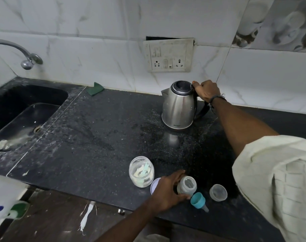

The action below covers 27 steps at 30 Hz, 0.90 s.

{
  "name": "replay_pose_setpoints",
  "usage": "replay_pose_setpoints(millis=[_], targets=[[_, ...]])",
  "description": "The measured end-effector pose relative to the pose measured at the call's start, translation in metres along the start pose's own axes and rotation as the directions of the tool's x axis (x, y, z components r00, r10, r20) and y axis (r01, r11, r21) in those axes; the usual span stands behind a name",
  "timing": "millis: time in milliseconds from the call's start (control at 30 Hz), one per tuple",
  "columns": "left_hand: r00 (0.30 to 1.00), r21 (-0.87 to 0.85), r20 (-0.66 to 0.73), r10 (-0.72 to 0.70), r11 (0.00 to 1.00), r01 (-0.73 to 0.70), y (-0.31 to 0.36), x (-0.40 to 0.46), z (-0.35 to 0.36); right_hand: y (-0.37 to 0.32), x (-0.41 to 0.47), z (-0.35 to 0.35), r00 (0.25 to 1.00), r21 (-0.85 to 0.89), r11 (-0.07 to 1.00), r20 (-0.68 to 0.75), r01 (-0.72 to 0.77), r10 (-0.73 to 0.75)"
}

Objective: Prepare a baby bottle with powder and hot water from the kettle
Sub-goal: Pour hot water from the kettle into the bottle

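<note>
A steel kettle (pixel 178 106) with a black lid stands on the dark counter near the back wall. My right hand (pixel 207 91) is closed around the top of its black handle. Near the front edge, my left hand (pixel 168 191) grips an open clear baby bottle (pixel 188 185) that stands upright. A clear powder jar (pixel 141 171) with a pale green scoop inside sits just left of that hand, its lid (pixel 154 185) flat beside it. The teal teat ring (pixel 199 201) lies to the right of the bottle, with the clear cap (pixel 218 192) further right.
A dark sink (pixel 24 117) with a tap (pixel 26 58) above fills the left side. A green cloth (pixel 95 88) lies at the wall. A socket panel (pixel 168 55) hangs above the kettle. The counter (pixel 99 137) is dusted with white specks. A soap bottle (pixel 16 210) sits at the lower left.
</note>
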<state>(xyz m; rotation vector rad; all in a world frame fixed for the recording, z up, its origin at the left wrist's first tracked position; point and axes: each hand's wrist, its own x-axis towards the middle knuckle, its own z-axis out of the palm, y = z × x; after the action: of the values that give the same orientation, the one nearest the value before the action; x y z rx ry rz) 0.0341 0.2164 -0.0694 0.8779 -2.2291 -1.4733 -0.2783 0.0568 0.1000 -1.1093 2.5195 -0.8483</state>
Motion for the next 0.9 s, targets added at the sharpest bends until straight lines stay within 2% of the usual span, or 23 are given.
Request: replay_pose_setpoints(millis=[167, 300, 533, 700, 900], targets=[[1.0, 0.026, 0.008, 0.007, 1.0, -0.007, 0.002, -0.001, 0.0, 0.013, -0.021, 0.004, 0.994, 0.22, 0.974, -0.077, -0.056, 0.074], [1.0, 0.031, -0.001, 0.0, 1.0, 0.0, 0.004, -0.002, -0.001, 0.023, -0.033, 0.007, 0.986, 0.357, 0.928, -0.086, -0.103, 0.143], [1.0, 0.04, -0.011, -0.005, 0.999, 0.005, 0.01, -0.006, 0.0, 0.019, -0.059, 0.003, 0.984, 0.331, 0.934, -0.066, -0.136, 0.167], [1.0, 0.057, -0.024, -0.015, 0.998, 0.017, 0.013, -0.009, 0.0, 0.017, -0.076, 0.011, 0.976, 0.297, 0.948, -0.146, -0.113, 0.162], [0.999, 0.056, -0.047, -0.004, 0.998, 0.006, 0.019, -0.018, 0.0, 0.013, -0.102, 0.018, 0.948, 0.362, 0.92, -0.207, -0.154, 0.24]])
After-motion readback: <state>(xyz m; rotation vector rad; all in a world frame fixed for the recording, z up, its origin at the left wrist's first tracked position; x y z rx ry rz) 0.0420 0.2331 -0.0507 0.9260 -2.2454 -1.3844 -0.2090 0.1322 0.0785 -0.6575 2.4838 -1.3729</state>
